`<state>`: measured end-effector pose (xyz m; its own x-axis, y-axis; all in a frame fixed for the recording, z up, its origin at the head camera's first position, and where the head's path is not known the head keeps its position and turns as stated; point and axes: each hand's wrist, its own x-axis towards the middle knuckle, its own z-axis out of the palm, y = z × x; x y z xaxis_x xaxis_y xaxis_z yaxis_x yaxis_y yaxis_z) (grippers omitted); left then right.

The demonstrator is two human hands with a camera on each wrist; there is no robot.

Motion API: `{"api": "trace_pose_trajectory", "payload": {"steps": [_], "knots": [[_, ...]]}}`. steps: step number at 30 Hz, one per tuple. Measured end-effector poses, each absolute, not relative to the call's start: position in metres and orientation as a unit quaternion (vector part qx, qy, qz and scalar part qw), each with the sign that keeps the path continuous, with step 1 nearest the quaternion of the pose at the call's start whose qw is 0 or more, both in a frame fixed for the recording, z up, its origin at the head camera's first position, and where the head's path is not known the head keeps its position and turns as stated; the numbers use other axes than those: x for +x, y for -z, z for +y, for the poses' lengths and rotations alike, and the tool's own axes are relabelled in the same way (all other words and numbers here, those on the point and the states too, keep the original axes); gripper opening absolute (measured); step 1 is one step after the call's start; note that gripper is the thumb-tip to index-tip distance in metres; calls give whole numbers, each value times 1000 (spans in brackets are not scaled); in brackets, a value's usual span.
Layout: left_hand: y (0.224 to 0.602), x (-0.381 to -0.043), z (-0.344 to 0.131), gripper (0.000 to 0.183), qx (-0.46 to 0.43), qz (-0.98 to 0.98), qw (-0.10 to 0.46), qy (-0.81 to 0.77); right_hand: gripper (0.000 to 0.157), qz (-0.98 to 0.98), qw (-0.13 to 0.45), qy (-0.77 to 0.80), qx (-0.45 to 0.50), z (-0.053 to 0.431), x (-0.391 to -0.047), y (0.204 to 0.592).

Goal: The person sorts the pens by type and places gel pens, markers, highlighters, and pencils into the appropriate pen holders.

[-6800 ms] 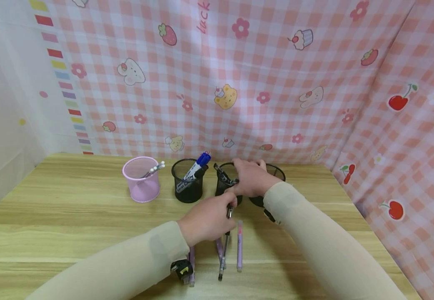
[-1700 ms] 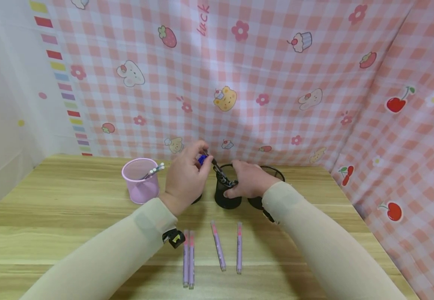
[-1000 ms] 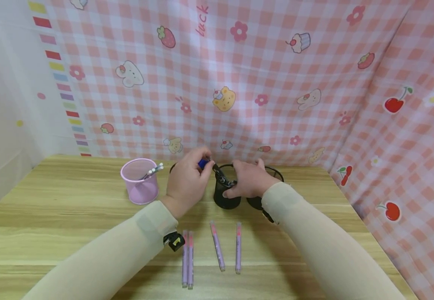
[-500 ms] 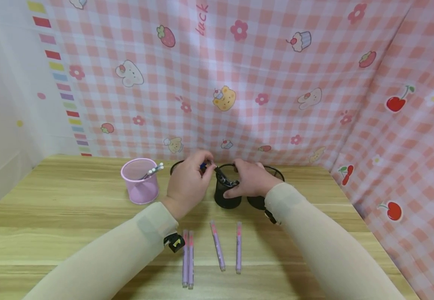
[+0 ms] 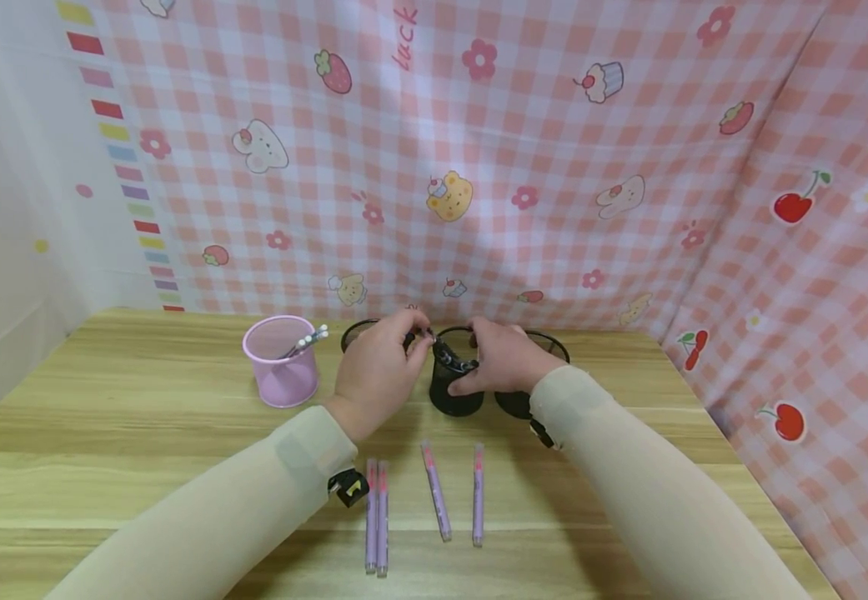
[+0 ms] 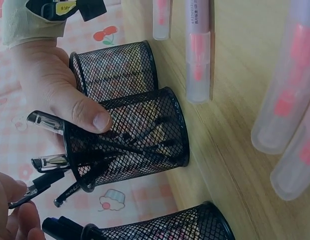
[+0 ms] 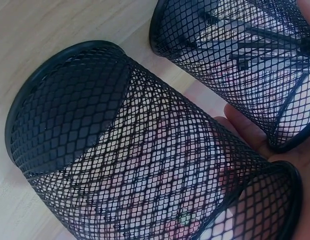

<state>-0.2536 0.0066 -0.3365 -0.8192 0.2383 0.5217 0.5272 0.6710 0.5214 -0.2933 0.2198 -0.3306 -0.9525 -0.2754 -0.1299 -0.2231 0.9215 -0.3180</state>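
My left hand (image 5: pixel 377 371) pinches the end of a black-capped pen (image 6: pixel 47 181) between thumb and fingers. The pen slants into the mouth of a black mesh pen holder (image 5: pixel 454 396). My right hand (image 5: pixel 509 358) grips that holder by its rim and side, thumb on the front wall. Clear-capped gel pens (image 6: pixel 48 163) lean inside it, their ends past the rim. Close on its right stands another black mesh holder (image 7: pixel 129 140), with no pens showing through its mesh. A third black mesh holder (image 6: pixel 170 225), with dark marker caps at its mouth, is mostly hidden behind my left hand.
A pink mesh holder (image 5: pixel 287 382) with a few white-tipped sticks (image 5: pixel 308 342) stands at the left. Several purple highlighters (image 5: pixel 437 496) with pink tips lie on the wooden table (image 5: pixel 178 467) in front. A checked cloth (image 5: pixel 403 150) hangs right behind the holders.
My left hand has brought the pen from over the highlighters up to the holder, then lowered it into the mouth, shifting slightly right. My right hand has stayed at the holder.
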Motion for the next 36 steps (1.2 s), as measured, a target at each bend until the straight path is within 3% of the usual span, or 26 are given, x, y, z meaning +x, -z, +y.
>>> {"api": "trace_pose_trajectory", "payload": {"steps": [21,31,36], "knots": [[329,-237,-6,25,-238,-891,196,332,103,975,83,155,-135,220,-293,331],[333,-226,-25,20,-253,-931,91,246,104,976,76,147,-142,221,-293,331],[337,-224,-31,26,-239,-952,35,190,113,978,68,132,-144,224,-294,329]]}}
